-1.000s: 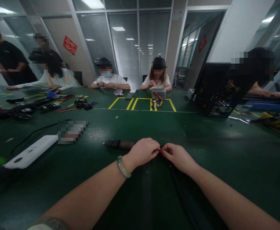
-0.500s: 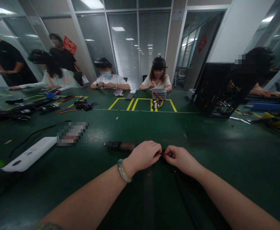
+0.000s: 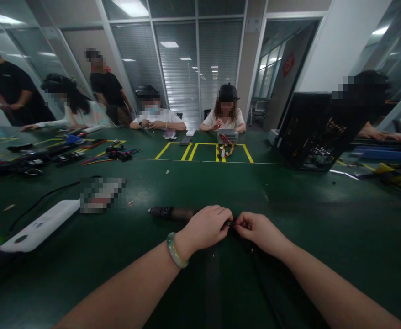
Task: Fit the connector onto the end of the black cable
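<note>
Down at the lower centre of the frame, the person's left hand (image 3: 207, 226) and right hand (image 3: 257, 230) meet knuckle to knuckle over a green table (image 3: 324, 219). Both are curled narrow, fingertips pinching some small dark bit (image 3: 232, 224) right between them; what it is can't be made out, it's too tiny and too dark. A jade-coloured bangle (image 3: 176, 250) sits on the left wrist.

Just behind the left hand lies a dark cylindrical tool (image 3: 171, 213), its right end tucked behind the knuckles. Below the hands a black strip (image 3: 213, 283) and a black cable (image 3: 265, 283) run toward the bottom edge, cut off there and pretty murky against the mat.

Left of centre there's a white power strip (image 3: 39, 225) with a black cord (image 3: 46, 194), next to a blurred-out patch. Further up on the left, a heap of coloured wires and connectors (image 3: 113, 153). Top centre, yellow tape lines (image 3: 173, 148) box in a small grey unit (image 3: 227, 135) with wires spilling out, in front of a seated person (image 3: 225, 116); another seated person (image 3: 157, 116) is beside them. On the right, a black open case (image 3: 306, 130) blocks most of whoever leans behind it.
</note>
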`<action>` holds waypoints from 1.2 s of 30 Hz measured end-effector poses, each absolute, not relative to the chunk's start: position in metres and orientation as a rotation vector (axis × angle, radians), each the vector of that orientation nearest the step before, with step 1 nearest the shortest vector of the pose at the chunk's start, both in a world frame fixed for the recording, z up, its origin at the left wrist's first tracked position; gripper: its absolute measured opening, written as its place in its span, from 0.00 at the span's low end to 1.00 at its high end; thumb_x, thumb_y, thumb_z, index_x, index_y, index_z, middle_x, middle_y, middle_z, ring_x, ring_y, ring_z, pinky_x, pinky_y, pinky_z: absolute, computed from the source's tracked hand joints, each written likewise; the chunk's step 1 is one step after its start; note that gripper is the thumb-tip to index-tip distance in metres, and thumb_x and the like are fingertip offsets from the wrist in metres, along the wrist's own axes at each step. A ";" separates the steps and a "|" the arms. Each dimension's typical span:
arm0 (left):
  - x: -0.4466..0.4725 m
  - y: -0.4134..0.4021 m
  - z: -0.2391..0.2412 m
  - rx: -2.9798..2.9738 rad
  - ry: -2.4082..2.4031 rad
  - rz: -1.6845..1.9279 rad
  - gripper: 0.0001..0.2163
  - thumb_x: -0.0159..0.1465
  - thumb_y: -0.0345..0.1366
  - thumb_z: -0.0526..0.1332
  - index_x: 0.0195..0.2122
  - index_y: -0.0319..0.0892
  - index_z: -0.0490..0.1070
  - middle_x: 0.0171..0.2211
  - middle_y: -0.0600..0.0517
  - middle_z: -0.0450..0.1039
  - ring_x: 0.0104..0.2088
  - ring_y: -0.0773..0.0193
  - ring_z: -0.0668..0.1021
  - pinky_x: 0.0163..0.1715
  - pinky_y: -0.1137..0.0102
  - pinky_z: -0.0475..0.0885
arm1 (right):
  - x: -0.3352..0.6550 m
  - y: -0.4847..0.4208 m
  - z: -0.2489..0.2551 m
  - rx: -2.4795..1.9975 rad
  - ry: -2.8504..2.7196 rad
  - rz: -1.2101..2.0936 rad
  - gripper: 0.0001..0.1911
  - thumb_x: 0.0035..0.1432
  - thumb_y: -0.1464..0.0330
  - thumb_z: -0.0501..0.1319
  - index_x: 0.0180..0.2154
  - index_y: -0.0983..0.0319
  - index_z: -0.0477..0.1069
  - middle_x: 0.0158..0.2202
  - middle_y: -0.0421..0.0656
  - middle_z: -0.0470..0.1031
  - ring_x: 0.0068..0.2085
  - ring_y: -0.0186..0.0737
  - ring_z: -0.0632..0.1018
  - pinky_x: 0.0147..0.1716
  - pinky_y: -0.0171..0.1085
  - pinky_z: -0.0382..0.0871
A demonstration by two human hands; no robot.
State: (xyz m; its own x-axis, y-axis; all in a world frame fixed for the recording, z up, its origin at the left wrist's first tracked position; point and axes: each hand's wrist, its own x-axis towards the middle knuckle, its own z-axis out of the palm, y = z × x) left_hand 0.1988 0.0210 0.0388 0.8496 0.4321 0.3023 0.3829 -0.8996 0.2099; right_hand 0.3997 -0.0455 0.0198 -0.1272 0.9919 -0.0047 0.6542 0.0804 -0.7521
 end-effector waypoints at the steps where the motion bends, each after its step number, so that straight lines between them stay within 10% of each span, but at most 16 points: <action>1: 0.199 0.021 0.039 2.882 0.642 0.514 0.06 0.62 0.30 0.60 0.40 0.43 0.66 0.36 0.52 0.69 0.39 0.60 0.72 0.43 0.65 0.67 | 0.400 -0.045 0.020 -1.619 -1.841 0.852 0.06 0.60 0.64 0.60 0.34 0.60 0.72 0.28 0.37 0.75 0.28 0.34 0.74 0.25 0.30 0.62; 36: 0.199 0.019 0.042 2.894 0.613 0.470 0.05 0.63 0.29 0.59 0.39 0.43 0.65 0.37 0.52 0.70 0.40 0.60 0.73 0.44 0.65 0.67 | 0.400 -0.048 0.028 -1.626 -1.881 0.848 0.06 0.61 0.65 0.60 0.35 0.60 0.72 0.28 0.37 0.75 0.29 0.35 0.75 0.27 0.31 0.63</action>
State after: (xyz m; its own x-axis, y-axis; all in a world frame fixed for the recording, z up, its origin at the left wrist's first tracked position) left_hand 0.1991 0.0187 0.0422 0.8677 0.4163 0.2716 0.3706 -0.9060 0.2047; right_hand 0.3998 -0.0478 0.0277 -0.1539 0.9879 -0.0216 0.6700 0.0883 -0.7371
